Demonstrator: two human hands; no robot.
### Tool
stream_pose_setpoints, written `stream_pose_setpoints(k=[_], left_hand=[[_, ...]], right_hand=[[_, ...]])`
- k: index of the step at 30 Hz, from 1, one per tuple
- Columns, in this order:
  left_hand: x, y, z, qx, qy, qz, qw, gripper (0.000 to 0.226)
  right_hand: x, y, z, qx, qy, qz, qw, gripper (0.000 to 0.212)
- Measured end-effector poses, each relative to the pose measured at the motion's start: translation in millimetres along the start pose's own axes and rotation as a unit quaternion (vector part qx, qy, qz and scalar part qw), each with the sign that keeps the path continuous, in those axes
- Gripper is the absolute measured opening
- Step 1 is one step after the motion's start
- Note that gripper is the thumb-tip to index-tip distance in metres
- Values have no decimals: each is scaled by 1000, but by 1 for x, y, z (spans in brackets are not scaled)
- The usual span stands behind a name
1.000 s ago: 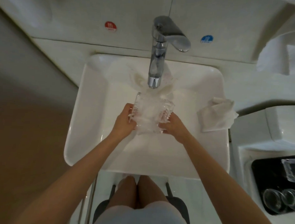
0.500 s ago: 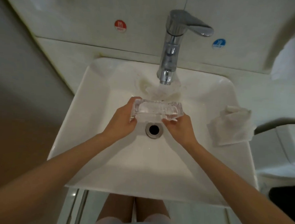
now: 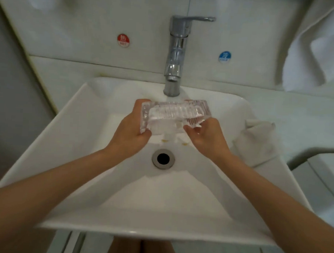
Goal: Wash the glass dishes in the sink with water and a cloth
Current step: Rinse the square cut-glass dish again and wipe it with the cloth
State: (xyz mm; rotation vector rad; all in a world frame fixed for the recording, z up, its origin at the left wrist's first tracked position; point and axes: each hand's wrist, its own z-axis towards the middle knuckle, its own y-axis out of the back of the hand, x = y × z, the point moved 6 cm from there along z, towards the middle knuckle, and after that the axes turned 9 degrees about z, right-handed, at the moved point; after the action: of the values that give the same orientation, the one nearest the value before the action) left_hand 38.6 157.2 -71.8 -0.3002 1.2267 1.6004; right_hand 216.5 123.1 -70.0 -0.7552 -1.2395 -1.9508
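Glass dish (image 3: 174, 115) is held up over the sink (image 3: 80, 160), right under the faucet (image 3: 175, 56) spout, above and behind the drain (image 3: 163, 158), not touching the basin. It's a thick rectangular block w/ a ribbed hollow. Long axis runs L-R across the sink, approx parallel to the back wall, R end sitting a bit farther back. Ribbed hollow faces up and toward the person; short ends point at the two sink sides.

L hand (image 3: 131, 132) grips the L end: fingers curled round the far side, thumb clamped on the near bottom corner. R hand (image 3: 208, 135) holds the R end from the near side, fingers bent and pressed on the front edge and underside; can't tell where its thumb lies. Both forearms reach in from the near rim.

Water (image 3: 172, 98) comes off the spout onto the dish's back long edge, and some dribbles from the underside into the basin. Couple of small yellowish spots on the basin btwn dish and drain.

Cloth (image 3: 257, 141), white and crumpled, lies on the sink's R rim, beside the R wrist, neither hand on it. Red sticker (image 3: 123, 40) and blue sticker (image 3: 225, 56) on the wall either side of the faucet. White towel (image 3: 309, 46) hangs top R.
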Motion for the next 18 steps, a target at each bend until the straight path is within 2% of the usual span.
stream_pose_setpoints(k=[2,4,7,10,14,16,18], left_hand=[[-1,2,1,-14,20,-9,1000,50],[3,3,-1,-13,62,-23,998,49],[5,5,-5,1,107,-74,992,50],[4,5,-8,4,182,-157,971,54],[5,-3,-15,39,279,-222,933,53],[5,-8,-20,58,315,-253,913,54],[4,-12,-22,75,336,-275,898,53]], right_hand=[[10,2,2,2,32,-8,999,51],[15,2,0,26,34,-3,999,65],[19,-3,-4,90,28,-9,995,70],[15,-6,-2,133,6,7,991,66],[13,-9,-6,188,-79,58,977,54],[15,-3,-2,143,-100,81,981,46],[26,17,12,-7,-71,107,992,37]])
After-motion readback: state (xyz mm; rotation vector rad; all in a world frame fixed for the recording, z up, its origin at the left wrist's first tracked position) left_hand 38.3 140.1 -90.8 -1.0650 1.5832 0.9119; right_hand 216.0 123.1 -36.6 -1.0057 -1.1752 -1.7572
